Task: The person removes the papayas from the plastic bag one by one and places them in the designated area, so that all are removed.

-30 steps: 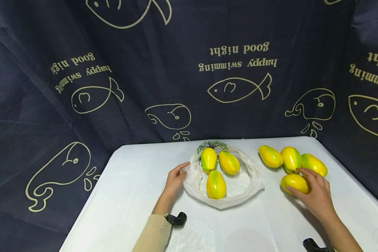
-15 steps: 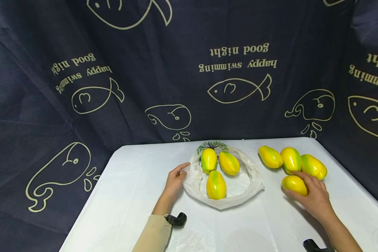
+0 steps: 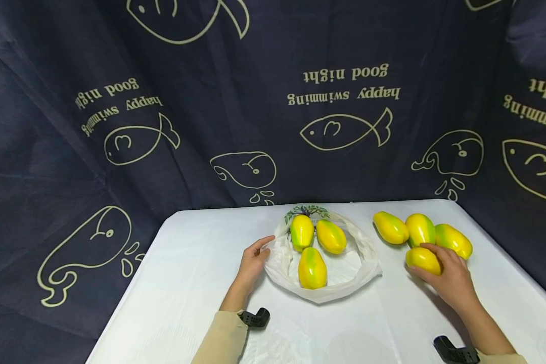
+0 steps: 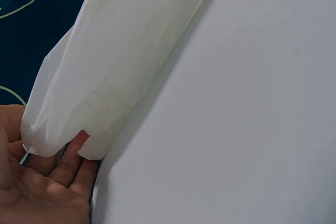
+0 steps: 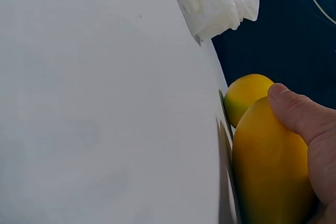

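In the head view my right hand (image 3: 452, 278) holds a yellow mango (image 3: 422, 260), thumb on the near side and fingers over the far side. The right wrist view shows the thumb pressed along this mango (image 5: 270, 166), with a second mango (image 5: 247, 95) just past it. My left hand (image 3: 253, 260) holds the left rim of a white plastic bag (image 3: 341, 291), which lies open with three yellow-green mangoes inside, one of them the front mango (image 3: 312, 269). In the left wrist view the bag (image 4: 121, 51) covers some of the left fingertips.
Behind the right hand lie three more mangoes in a row: the left mango (image 3: 391, 228), the middle mango (image 3: 420, 228) and the right mango (image 3: 454, 239). A white-covered table (image 3: 200, 247) bears everything. A dark patterned cloth (image 3: 236, 121) hangs behind it.
My right hand has shifted slightly up and left with the mango in its grip. The left hand and the bag keep their places.
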A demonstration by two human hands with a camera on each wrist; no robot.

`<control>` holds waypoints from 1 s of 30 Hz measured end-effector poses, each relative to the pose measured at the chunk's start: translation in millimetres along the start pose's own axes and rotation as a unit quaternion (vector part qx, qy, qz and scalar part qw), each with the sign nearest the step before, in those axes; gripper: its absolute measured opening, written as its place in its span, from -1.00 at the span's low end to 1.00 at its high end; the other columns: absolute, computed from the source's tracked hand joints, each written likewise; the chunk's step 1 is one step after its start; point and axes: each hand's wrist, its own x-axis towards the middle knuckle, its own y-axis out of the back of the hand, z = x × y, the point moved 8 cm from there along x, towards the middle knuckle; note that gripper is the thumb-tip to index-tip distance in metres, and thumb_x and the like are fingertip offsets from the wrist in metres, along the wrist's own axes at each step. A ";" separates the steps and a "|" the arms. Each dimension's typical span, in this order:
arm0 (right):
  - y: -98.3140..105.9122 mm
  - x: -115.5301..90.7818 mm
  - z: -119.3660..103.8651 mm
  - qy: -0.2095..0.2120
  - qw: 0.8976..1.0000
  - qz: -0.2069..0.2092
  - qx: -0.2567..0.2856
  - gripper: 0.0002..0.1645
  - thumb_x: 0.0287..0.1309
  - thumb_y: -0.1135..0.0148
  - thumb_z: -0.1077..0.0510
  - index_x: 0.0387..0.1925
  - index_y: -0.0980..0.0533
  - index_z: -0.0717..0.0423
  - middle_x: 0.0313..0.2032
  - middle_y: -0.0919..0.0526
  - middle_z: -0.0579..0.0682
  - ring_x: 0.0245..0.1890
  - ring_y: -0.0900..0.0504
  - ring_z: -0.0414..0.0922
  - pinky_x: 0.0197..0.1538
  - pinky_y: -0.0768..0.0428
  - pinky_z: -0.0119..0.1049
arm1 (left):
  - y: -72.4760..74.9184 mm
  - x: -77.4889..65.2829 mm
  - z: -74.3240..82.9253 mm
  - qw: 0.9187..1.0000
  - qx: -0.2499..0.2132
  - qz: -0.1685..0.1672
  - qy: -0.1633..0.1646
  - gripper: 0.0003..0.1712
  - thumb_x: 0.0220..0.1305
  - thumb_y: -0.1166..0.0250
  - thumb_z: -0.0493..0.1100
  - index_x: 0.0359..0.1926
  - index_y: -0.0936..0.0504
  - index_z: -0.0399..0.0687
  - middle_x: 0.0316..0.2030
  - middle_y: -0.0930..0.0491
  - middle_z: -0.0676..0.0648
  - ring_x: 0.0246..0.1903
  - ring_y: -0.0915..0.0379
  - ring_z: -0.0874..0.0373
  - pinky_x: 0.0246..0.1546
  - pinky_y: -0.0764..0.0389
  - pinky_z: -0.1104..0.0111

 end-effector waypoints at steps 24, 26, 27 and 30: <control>0.1 -1.4 -2.5 0.011 1.000 -0.001 0.001 -0.09 -0.02 -0.52 0.04 0.33 -0.33 0.17 0.25 -0.35 0.46 0.21 -0.16 0.45 0.09 -0.09 0.39 | -0.1 1.9 -4.2 1.000 0.003 -0.005 -0.010 -0.55 0.40 -0.09 -0.31 0.25 -0.59 -0.01 0.44 -0.34 -0.13 0.56 0.04 -0.08 0.59 0.10 -0.04; 0.0 -0.7 -2.0 0.010 1.000 -0.002 0.001 -0.08 0.00 -0.52 0.02 0.35 -0.32 0.17 0.26 -0.34 0.46 0.22 -0.14 0.46 0.10 -0.07 0.41 | -0.1 1.4 -4.1 1.000 0.004 -0.004 -0.009 -0.55 0.40 -0.09 -0.31 0.25 -0.59 0.00 0.44 -0.34 -0.14 0.56 0.04 -0.09 0.59 0.09 -0.04; 0.1 -0.7 -2.3 0.009 1.000 -0.003 0.001 -0.08 0.00 -0.51 0.02 0.35 -0.32 0.17 0.26 -0.33 0.46 0.23 -0.14 0.46 0.11 -0.07 0.41 | 0.0 1.3 -4.2 1.000 0.004 -0.004 -0.008 -0.55 0.40 -0.09 -0.31 0.25 -0.59 0.01 0.45 -0.34 -0.13 0.56 0.04 -0.08 0.59 0.09 -0.04; 2.0 -0.4 -5.7 0.014 1.000 0.003 0.004 -0.09 0.01 -0.51 0.02 0.36 -0.32 0.16 0.27 -0.33 0.45 0.23 -0.14 0.45 0.13 -0.06 0.42 | 0.3 1.3 -4.7 1.000 0.005 -0.002 -0.006 -0.55 0.40 -0.09 -0.31 0.24 -0.60 0.04 0.45 -0.33 -0.13 0.56 0.04 -0.06 0.59 0.08 -0.02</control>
